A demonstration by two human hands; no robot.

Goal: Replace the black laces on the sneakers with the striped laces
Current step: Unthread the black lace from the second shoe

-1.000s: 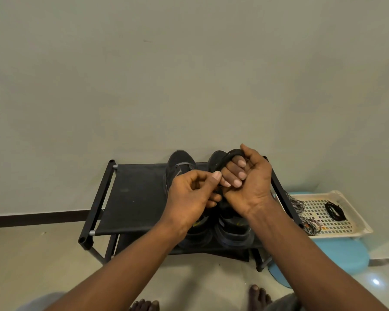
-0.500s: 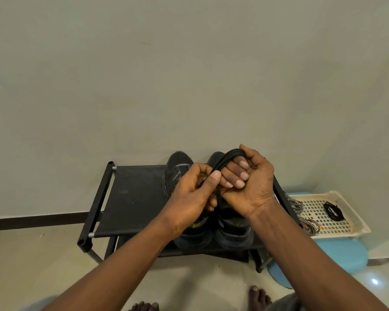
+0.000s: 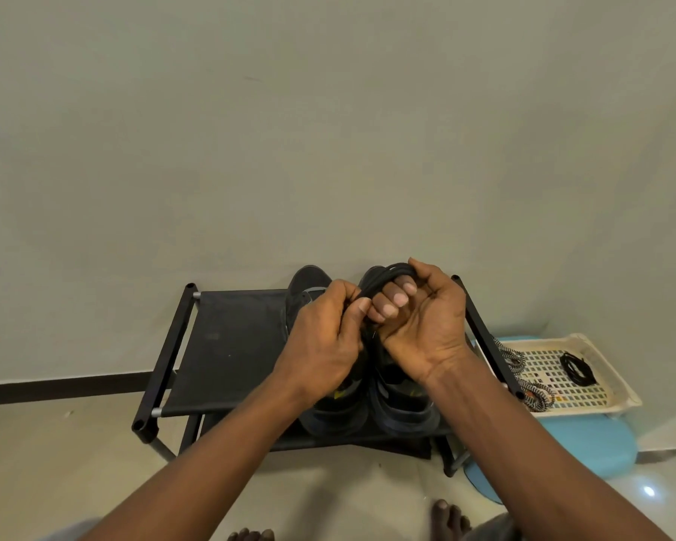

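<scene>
Two dark sneakers [image 3: 402,408] stand side by side on a black shoe rack [image 3: 227,345], toes toward the wall, mostly hidden by my hands. My right hand [image 3: 422,326] is curled around a bundle of black lace [image 3: 391,273] looped over its fingers. My left hand [image 3: 324,337] pinches the same lace just left of it. Two striped laces [image 3: 531,392] lie at the left side of a cream tray [image 3: 617,380], and another coiled black lace [image 3: 576,369] lies further right in that tray.
The tray sits on a light blue stool [image 3: 586,447] to the right of the rack. The wall [image 3: 328,130] rises directly behind the rack. My bare toes [image 3: 445,513] show on the tiled floor below.
My left hand has slid up along the lace, closer to my right hand. The black loop over my right fingers has thickened into several strands.
</scene>
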